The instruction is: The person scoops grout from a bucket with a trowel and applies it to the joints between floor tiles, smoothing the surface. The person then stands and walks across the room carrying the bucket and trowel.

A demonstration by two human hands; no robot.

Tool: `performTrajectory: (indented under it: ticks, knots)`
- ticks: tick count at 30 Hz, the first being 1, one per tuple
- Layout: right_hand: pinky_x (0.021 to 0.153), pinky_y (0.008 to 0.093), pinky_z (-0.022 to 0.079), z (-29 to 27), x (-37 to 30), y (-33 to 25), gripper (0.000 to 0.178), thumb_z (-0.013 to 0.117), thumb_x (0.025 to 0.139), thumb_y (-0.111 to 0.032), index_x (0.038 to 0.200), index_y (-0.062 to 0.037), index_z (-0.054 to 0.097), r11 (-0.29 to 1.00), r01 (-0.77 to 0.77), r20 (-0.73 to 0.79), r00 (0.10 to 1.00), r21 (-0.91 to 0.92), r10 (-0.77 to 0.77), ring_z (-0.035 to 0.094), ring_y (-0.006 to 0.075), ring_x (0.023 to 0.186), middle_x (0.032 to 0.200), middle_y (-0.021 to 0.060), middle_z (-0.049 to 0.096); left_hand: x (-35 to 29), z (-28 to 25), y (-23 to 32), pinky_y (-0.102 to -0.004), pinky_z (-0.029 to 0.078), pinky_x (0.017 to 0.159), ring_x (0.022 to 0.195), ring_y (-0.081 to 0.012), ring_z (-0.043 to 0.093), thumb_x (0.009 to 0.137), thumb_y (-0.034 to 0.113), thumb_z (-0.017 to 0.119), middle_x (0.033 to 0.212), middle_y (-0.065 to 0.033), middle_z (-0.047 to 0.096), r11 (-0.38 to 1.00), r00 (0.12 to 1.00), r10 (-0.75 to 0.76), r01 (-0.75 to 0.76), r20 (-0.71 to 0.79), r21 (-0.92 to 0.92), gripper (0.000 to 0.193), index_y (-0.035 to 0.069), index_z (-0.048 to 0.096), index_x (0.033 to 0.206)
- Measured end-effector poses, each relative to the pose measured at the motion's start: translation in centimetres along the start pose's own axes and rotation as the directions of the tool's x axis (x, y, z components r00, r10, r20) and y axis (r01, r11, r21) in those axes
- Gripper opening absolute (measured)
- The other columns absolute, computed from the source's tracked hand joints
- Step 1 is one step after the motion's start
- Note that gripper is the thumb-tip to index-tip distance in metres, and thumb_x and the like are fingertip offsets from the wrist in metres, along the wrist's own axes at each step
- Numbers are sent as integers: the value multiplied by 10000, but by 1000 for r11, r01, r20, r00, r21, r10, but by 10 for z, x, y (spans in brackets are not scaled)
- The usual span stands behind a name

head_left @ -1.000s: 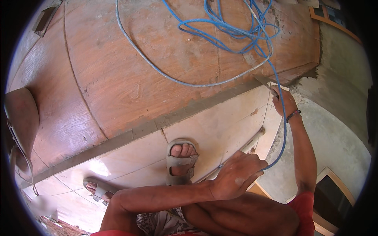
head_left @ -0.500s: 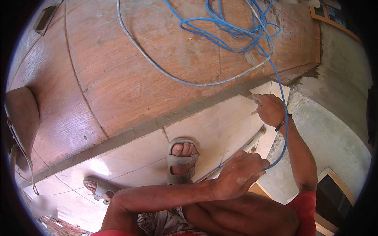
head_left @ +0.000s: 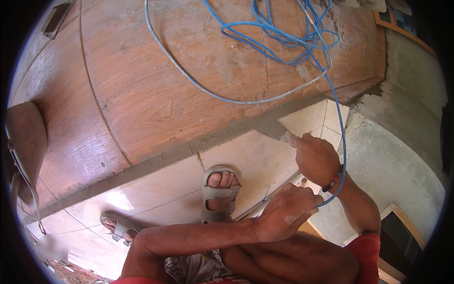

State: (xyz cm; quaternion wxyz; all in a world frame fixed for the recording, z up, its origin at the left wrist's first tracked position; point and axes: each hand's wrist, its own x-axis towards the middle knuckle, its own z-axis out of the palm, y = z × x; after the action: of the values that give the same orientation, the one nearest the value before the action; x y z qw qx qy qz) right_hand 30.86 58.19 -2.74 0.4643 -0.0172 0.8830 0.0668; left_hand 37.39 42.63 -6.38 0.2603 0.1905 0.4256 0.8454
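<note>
My left hand (head_left: 289,213) is closed around the blue cord (head_left: 344,156) near my raised knee, its thumb side facing right. The cord runs up from that hand, passes over my right wrist and joins a loose tangle on the brown floor. My right hand (head_left: 318,160) is closed on what looks like a trowel, mostly hidden by the fingers. The trowel's flat grey blade (head_left: 269,130) lies over the edge of the cream tiles (head_left: 236,156), by a grey cement strip (head_left: 179,146). Cement-coloured dirt covers the index fingertip.
Wood-look brown tiles (head_left: 156,90) lie beyond the strip. My sandalled feet (head_left: 220,194) rest on the cream tiles. A rough cement wall (head_left: 378,151) with a wood-framed opening (head_left: 402,232) stands at right. A curved brown object (head_left: 26,128) is at far left.
My right hand has come down and to the left, nearer my left hand, and the grey blade has moved the same way. The left hand stays at the cord.
</note>
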Motion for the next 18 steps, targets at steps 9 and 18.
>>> performTrajectory:
  ticks: [9, 18]
  knots:
    - [783, 436, 517, 6, 11, 71, 409, 539, 801, 6, 1207, -16, 582, 983, -170, -183, 966, 76, 181, 634, 350, 895, 983, 205, 647, 1, 3, 0, -390, 356, 725, 794, -281, 523, 845, 24, 609, 822, -97, 497, 999, 1000, 19, -20, -6, -28, 270, 39, 535, 1104]
    - [842, 476, 495, 34, 37, 97, 409, 525, 787, -18, 1192, -23, 581, 982, -157, -180, 968, 106, 174, 624, 405, 921, 977, 235, 659, -2, 3, 0, -364, 351, 737, 769, -248, 513, 913, 110, 589, 837, -69, 535, 1000, 1000, 0, 0, -6, 10, 195, 47, 566, 1097]
